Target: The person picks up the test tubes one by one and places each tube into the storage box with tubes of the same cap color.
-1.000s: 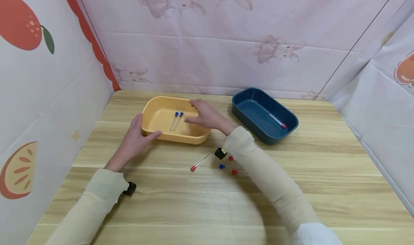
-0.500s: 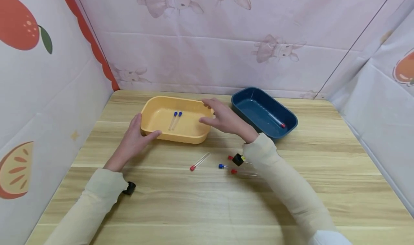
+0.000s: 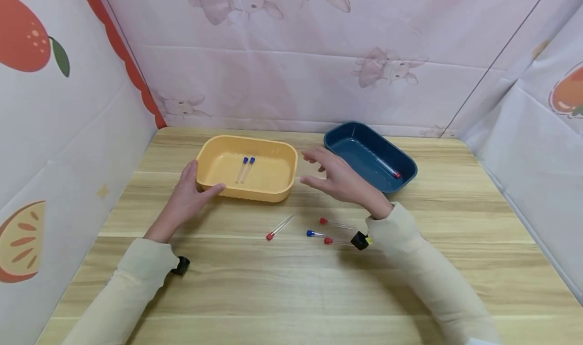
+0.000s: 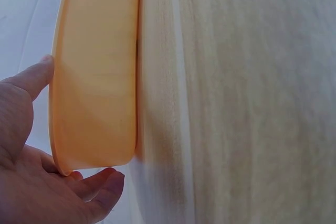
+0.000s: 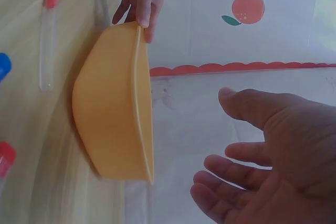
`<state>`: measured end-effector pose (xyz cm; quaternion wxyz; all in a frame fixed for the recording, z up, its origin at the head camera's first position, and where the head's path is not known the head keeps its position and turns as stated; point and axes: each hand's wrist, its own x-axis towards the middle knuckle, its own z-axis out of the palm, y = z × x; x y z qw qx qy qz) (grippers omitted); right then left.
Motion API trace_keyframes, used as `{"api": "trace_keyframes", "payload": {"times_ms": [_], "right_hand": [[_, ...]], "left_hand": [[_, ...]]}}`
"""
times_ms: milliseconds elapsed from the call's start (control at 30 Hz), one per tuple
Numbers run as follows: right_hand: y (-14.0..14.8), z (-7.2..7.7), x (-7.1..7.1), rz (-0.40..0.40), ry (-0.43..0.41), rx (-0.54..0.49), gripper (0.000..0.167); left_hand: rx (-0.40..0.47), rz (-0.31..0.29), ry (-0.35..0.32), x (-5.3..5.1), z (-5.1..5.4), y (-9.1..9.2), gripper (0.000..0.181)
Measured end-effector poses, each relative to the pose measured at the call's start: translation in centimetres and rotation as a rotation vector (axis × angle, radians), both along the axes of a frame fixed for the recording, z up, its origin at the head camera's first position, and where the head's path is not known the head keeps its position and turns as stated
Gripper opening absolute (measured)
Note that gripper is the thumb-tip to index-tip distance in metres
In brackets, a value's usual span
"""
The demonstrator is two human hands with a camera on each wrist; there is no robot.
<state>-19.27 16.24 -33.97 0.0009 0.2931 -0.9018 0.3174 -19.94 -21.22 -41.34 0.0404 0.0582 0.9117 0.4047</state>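
At the left end of the yellow tub (image 3: 255, 194), head view: my left hand (image 3: 184, 199) grips it, likely for steadiness; two blue-capped tubes (image 3: 247, 171) inside. Left wrist: thumb (image 4: 37, 78) against rim (image 4: 51, 114). Right wrist: my right hand (image 5: 286, 156) is empty, relaxed, apart from it.

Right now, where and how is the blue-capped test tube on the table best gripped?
Probably by the blue cap, pinched from above and the left: the test tube lies flat, and its cap juts further left than the red caps on either side.
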Motion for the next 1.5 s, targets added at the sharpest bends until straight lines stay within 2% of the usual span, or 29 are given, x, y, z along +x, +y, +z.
{"api": "trace_keyframes", "payload": {"times_ms": [433,633,833,1100,1333,1500], "right_hand": [[2.7,-1.5,3.3,0.04,0.001,0.01,0.053],[3.1,-2.4,4.7,0.061,-0.031,0.029,0.048],[3.5,-3.2,5.5,0.08,-0.056,0.027,0.047],[3.6,-4.0,6.5,0.102,-0.045,0.034,0.044],[3.5,-5.0,7.2,0.109,-0.112,0.042,0.044],[3.3,-6.0,7.6,0.111,-0.11,0.077,0.043]], "left_hand": [[-0.005,-0.003,-0.009,0.1,0.0,0.0,0.112],[0.007,-0.005,0.01,0.2,0.0,0.0,0.111],[0.001,0.0,-0.002,0.1,0.0,0.1,0.112],[-0.008,0.002,-0.006,0.0,0.0,0.0,0.113],[-0.005,0.001,-0.003,0.1,0.1,0.0,0.113],[-0.004,0.002,-0.008,0.1,0.1,0.1,0.113]]}}
